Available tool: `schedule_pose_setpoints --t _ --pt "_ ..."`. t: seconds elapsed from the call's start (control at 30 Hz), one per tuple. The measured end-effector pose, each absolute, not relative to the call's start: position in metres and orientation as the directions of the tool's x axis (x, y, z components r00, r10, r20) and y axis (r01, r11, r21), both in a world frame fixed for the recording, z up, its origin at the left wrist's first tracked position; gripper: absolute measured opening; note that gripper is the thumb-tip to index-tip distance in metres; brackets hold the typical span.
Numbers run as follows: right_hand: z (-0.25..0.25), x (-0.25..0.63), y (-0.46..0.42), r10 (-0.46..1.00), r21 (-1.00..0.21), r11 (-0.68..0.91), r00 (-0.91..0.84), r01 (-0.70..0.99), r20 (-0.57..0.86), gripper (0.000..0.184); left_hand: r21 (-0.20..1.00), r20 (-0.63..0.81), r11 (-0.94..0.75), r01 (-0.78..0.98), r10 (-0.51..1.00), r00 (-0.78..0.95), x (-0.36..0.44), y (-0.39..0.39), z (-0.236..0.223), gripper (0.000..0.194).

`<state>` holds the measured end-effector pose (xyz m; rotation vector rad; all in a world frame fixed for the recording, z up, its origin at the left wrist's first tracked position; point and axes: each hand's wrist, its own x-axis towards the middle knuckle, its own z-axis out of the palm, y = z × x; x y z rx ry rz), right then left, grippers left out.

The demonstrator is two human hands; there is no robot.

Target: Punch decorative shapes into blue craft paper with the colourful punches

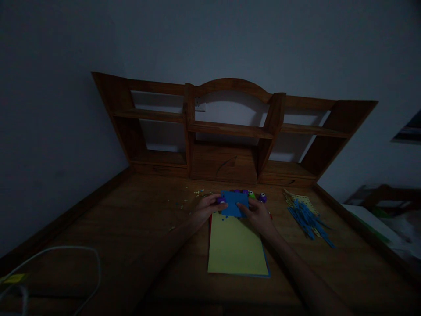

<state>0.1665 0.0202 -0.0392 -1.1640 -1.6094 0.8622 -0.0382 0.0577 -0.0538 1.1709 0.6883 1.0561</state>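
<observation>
My left hand (pixel 207 206) is closed round a small purple craft punch (pixel 221 200), which sits at the left edge of a blue sheet of paper (pixel 232 202). The sheet's right side is pinched by my right hand (pixel 257 213), its thumb on the front. Below both hands lies a stack of coloured paper with a yellow sheet (pixel 237 248) on top. Tiny blue cut-outs are scattered on the yellow sheet's upper part. Behind the blue sheet stand a green punch (pixel 251 194) with an eye and several purple punches (pixel 262 197), partly hidden.
Small pale paper bits (pixel 197 192) are strewn on the wooden desk (pixel 138 219) to the left. Blue paper strips (pixel 305 217) and punched yellow scraps (pixel 304 202) lie at right. A wooden shelf unit (pixel 226 128) rises at the back. A white cable (pixel 66 247) loops at front left.
</observation>
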Motion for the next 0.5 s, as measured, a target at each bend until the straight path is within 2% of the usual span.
schedule_pose_setpoints --t 0.23,0.5 --pt "-0.0394 0.1670 0.0208 0.951 -0.914 0.307 -0.060 0.266 0.302 0.032 0.948 0.087 0.037 -0.316 0.925 0.370 -0.0394 0.0557 -0.0517 0.048" --pt "-0.0356 0.1660 0.0192 0.944 -0.901 0.329 -0.074 0.282 0.321 0.029 0.967 0.030 0.065 -0.244 0.930 0.365 -0.0425 0.0513 -0.0496 0.056"
